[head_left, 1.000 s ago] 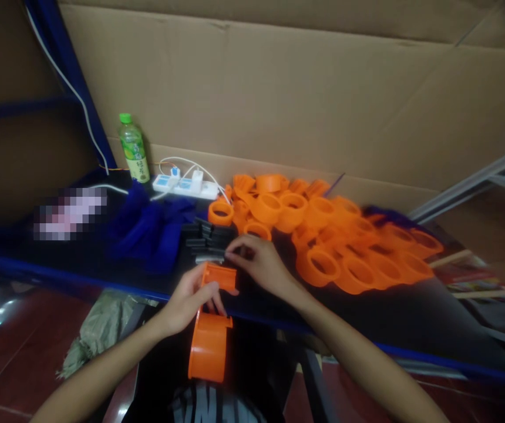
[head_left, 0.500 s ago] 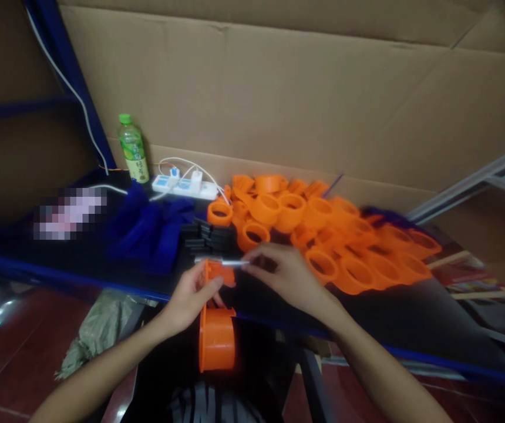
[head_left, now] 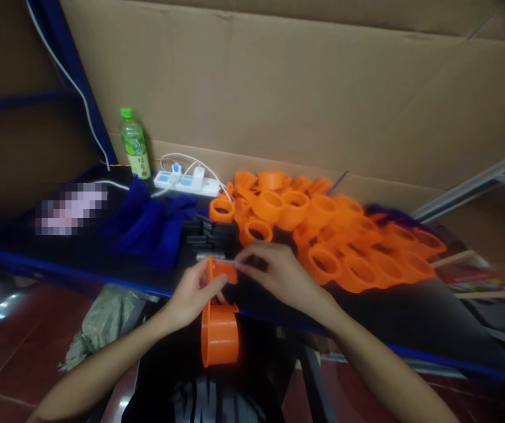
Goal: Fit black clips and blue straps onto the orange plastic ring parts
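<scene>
My left hand (head_left: 195,294) grips an orange plastic part (head_left: 220,338) by its upper end, thumb across the front. The part's wide ring hangs below the hand, in front of the table edge. My right hand (head_left: 274,267) pinches the end of a thin silvery rod (head_left: 229,261) between thumb and fingertips. The rod lies level along the top of the orange part, its left end at the part's flange; whether it sits inside a hole I cannot tell. Just behind the hands is a pile of short black pieces (head_left: 206,235).
Many orange ring parts (head_left: 323,205) are heaped at the back right. Blue cloth (head_left: 155,226) lies left of the black pieces. Behind it are a power strip (head_left: 186,182) with plugs and a green-capped bottle (head_left: 134,144). A cardboard wall (head_left: 256,88) stands behind the table.
My right hand has moved left, closer to the orange part, and less of the silvery rod shows between them. My left hand keeps its grip. The view has shifted slightly.
</scene>
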Available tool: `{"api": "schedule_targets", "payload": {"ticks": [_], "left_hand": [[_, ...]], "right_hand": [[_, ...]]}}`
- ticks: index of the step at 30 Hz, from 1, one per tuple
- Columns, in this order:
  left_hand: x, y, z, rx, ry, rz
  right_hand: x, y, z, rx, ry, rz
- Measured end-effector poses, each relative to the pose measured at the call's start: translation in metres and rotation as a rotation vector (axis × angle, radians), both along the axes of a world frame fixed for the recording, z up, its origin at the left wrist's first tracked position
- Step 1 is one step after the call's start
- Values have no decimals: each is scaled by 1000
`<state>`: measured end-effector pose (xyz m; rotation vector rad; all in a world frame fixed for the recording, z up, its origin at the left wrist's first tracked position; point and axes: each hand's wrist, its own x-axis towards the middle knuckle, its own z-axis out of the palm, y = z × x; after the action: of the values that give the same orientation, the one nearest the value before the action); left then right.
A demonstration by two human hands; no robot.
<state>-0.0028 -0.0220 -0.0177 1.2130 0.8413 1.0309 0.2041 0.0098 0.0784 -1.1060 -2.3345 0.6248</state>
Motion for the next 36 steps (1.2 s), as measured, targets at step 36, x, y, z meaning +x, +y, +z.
{"api": "schedule_targets", "payload": {"ticks": [36], "left_hand": [[2,4,4,-73,-158,109]], "right_hand": [[-3,63,-8,251,116,-24]]}}
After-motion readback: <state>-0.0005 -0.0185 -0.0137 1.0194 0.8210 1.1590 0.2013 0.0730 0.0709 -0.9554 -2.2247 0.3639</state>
